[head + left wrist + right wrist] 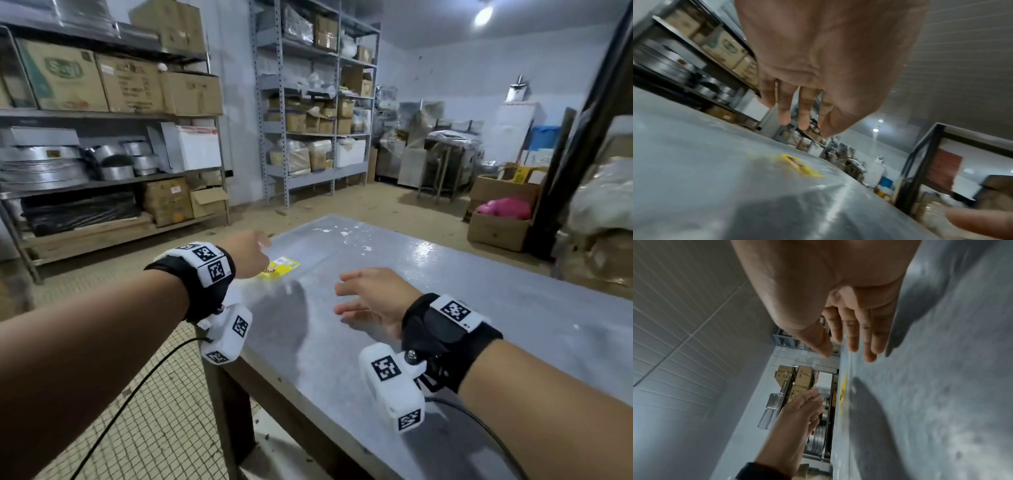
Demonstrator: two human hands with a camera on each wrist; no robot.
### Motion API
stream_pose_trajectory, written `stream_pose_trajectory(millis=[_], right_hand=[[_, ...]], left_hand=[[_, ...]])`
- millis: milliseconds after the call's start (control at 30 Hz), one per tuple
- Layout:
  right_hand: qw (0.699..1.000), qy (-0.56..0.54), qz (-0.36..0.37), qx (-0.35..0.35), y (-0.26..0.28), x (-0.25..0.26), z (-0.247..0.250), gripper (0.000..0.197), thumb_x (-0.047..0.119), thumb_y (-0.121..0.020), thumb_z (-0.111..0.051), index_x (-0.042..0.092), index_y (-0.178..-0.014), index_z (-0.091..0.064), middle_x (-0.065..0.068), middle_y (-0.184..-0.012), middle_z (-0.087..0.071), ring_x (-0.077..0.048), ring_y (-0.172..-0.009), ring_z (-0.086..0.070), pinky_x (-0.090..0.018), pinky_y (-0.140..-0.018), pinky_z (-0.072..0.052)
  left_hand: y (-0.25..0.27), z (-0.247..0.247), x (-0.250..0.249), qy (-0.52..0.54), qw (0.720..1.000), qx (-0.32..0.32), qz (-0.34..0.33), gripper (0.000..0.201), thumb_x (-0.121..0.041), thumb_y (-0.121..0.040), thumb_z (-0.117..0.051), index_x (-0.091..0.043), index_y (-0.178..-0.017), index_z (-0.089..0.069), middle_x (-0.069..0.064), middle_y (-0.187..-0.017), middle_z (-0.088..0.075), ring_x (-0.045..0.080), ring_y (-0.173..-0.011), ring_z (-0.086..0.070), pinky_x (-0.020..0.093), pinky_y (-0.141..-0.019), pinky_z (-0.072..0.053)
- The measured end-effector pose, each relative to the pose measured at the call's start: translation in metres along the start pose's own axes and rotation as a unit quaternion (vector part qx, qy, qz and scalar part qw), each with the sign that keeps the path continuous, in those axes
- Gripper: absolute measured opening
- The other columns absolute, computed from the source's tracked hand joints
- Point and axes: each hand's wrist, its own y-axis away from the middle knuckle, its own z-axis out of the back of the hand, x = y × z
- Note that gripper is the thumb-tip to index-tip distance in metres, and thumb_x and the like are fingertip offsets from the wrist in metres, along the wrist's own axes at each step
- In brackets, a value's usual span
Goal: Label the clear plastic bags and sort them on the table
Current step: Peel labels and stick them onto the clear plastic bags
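Observation:
A yellow label (280, 267) lies flat on the grey metal table (445, 308) near its left edge, under a faint sheet of clear plastic. It also shows as a yellow label (801, 165) in the left wrist view and as a thin yellow label (842, 391) edge-on in the right wrist view. My left hand (251, 255) hovers just left of the label, fingers straight and spread, holding nothing. My right hand (366, 301) hangs above the table's middle, fingers (869, 344) loosely extended, empty. Any bag is hard to make out against the table.
Metal shelving (102, 137) with cardboard boxes and pans lines the left wall. Another rack (315, 102) stands at the back. Open boxes (500, 212) sit on the floor beyond the table's far right. A black post (582, 137) rises at right.

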Motion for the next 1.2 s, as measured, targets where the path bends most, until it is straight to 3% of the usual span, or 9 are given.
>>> stream_pose_trajectory(millis=[100, 233, 500, 567, 667, 767, 867, 1067, 1200], right_hand=[[0.998, 0.050, 0.033, -0.032, 0.033, 0.007, 0.047, 0.022, 0.008, -0.092, -0.069, 0.006, -0.113, -0.063, -0.017, -0.109, -0.068, -0.033, -0.082, -0.073, -0.032, -0.070, -0.060], [0.991, 0.095, 0.054, -0.074, 0.088, 0.008, 0.119, 0.022, 0.010, -0.090, -0.071, 0.004, -0.111, -0.065, -0.018, -0.112, -0.070, -0.031, -0.082, -0.073, -0.036, -0.078, -0.061], [0.936, 0.253, 0.038, -0.242, 0.210, -0.027, 0.279, 0.023, 0.022, -0.084, -0.080, 0.011, -0.102, -0.071, -0.011, -0.092, -0.072, -0.022, -0.073, -0.069, -0.040, -0.078, -0.059], [0.908, 0.293, 0.023, -0.298, 0.239, -0.038, 0.314, 0.022, 0.025, -0.082, -0.082, 0.013, -0.099, -0.073, -0.008, -0.093, -0.074, -0.022, -0.079, -0.070, -0.033, -0.071, -0.056], [0.871, 0.347, -0.016, -0.348, 0.268, -0.055, 0.357, 0.040, 0.034, -0.078, -0.085, 0.011, -0.108, -0.074, -0.004, -0.108, -0.072, -0.022, -0.096, -0.067, -0.033, -0.081, -0.052], [0.867, 0.367, -0.064, -0.331, 0.274, -0.074, 0.377, 0.036, 0.035, -0.072, -0.088, 0.010, -0.093, -0.076, -0.012, -0.096, -0.073, -0.017, -0.077, -0.061, -0.029, -0.066, -0.045], [0.880, 0.352, -0.069, -0.312, 0.269, -0.087, 0.384, 0.022, 0.026, -0.067, -0.091, 0.013, -0.080, -0.080, -0.007, -0.079, -0.075, -0.014, -0.068, -0.061, -0.025, -0.062, -0.047], [0.889, 0.248, 0.091, -0.374, 0.265, -0.094, 0.389, 0.011, 0.019, -0.082, -0.083, 0.023, -0.073, -0.077, 0.007, -0.071, -0.074, 0.000, -0.060, -0.064, -0.010, -0.055, -0.045], [0.882, 0.226, 0.186, -0.370, 0.265, -0.091, 0.379, 0.007, 0.026, -0.083, -0.082, 0.021, -0.087, -0.079, 0.004, -0.080, -0.075, -0.017, -0.072, -0.071, -0.027, -0.069, -0.056]], left_hand=[[0.025, -0.006, -0.053, 0.050, 0.996, 0.016, -0.070, 0.016, -0.018, -0.092, -0.063, -0.025, -0.106, -0.066, -0.003, -0.109, -0.068, 0.018, -0.091, -0.061, 0.023, -0.074, -0.042], [0.069, -0.033, -0.142, 0.088, 0.979, 0.063, -0.175, 0.011, -0.027, -0.094, -0.063, -0.028, -0.101, -0.070, -0.017, -0.097, -0.061, 0.000, -0.083, -0.057, 0.016, -0.062, -0.041], [0.143, -0.121, -0.311, 0.196, 0.925, 0.195, -0.261, 0.005, -0.026, -0.090, -0.073, -0.022, -0.093, -0.073, -0.005, -0.102, -0.069, 0.016, -0.093, -0.065, 0.026, -0.078, -0.050], [0.161, -0.143, -0.345, 0.218, 0.915, 0.222, -0.255, 0.014, -0.026, -0.089, -0.074, -0.017, -0.100, -0.074, -0.002, -0.106, -0.070, 0.016, -0.094, -0.063, 0.026, -0.079, -0.050], [0.186, -0.167, -0.386, 0.235, 0.906, 0.247, -0.251, 0.023, -0.027, -0.090, -0.074, -0.014, -0.109, -0.072, -0.003, -0.105, -0.067, 0.015, -0.095, -0.061, 0.023, -0.076, -0.047], [0.200, -0.183, -0.410, 0.255, 0.902, 0.252, -0.240, 0.019, -0.025, -0.090, -0.074, -0.014, -0.105, -0.073, -0.003, -0.093, -0.067, 0.010, -0.075, -0.060, 0.017, -0.060, -0.049], [0.202, -0.194, -0.419, 0.279, 0.900, 0.248, -0.226, 0.021, -0.030, -0.088, -0.076, -0.017, -0.104, -0.073, 0.000, -0.097, -0.069, 0.014, -0.077, -0.064, 0.023, -0.061, -0.052], [0.202, -0.196, -0.418, 0.351, 0.867, 0.274, -0.224, 0.033, -0.052, -0.084, -0.074, -0.023, -0.098, -0.077, -0.011, -0.102, -0.074, 0.005, -0.097, -0.066, 0.024, -0.068, -0.053], [0.204, -0.194, -0.413, 0.375, 0.826, 0.317, -0.278, 0.039, -0.054, -0.077, -0.070, -0.023, -0.099, -0.080, -0.012, -0.102, -0.077, 0.003, -0.096, -0.069, 0.023, -0.075, -0.052]])
